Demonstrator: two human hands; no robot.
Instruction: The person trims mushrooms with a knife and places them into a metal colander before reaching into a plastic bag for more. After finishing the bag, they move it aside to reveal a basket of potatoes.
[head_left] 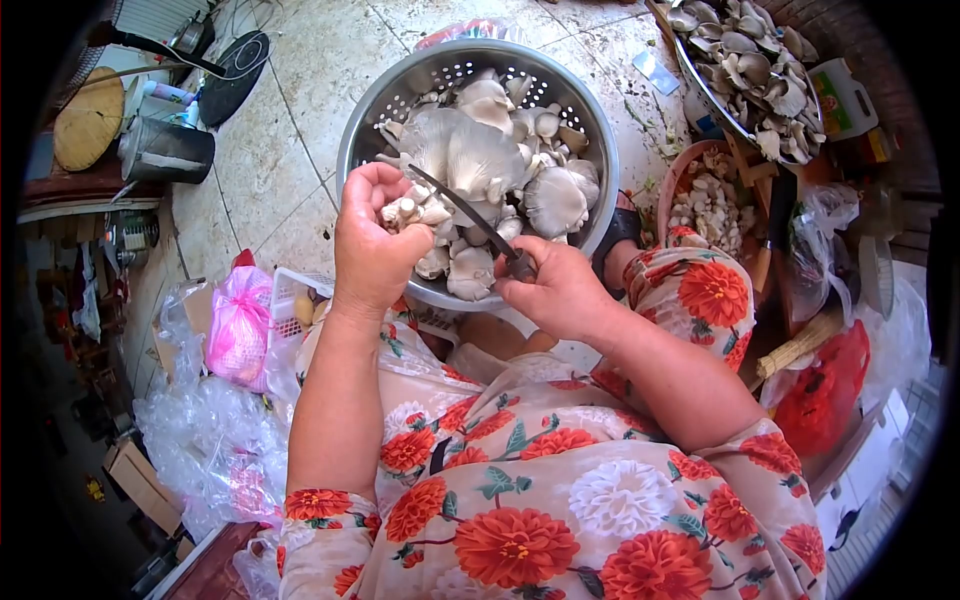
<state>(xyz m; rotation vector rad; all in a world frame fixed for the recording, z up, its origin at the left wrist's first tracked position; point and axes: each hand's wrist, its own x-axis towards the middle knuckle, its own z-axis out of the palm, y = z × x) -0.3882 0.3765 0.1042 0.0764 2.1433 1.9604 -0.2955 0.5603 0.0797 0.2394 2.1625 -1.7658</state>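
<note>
My left hand (376, 228) is closed around a cluster of oyster mushrooms (418, 207), its pale cut stems facing right between thumb and fingers. In my right hand (556, 286) is a knife (463, 208), gripped by its dark handle. Its narrow dark blade slants up and left, with the tip close to the mushroom cluster. Beneath both hands stands a large perforated metal colander (352, 142) heaped with grey oyster mushrooms (478, 150). The hands are over the near side of its rim.
At the upper right, a metal bowl (690, 62) holds more mushrooms above a pink basin (664, 192) of pale trimmed pieces. A pink bag (240, 325) and clear plastic (215, 430) lie left. A red bag (825, 390) sits right. A dark bucket (165, 150) stands far left.
</note>
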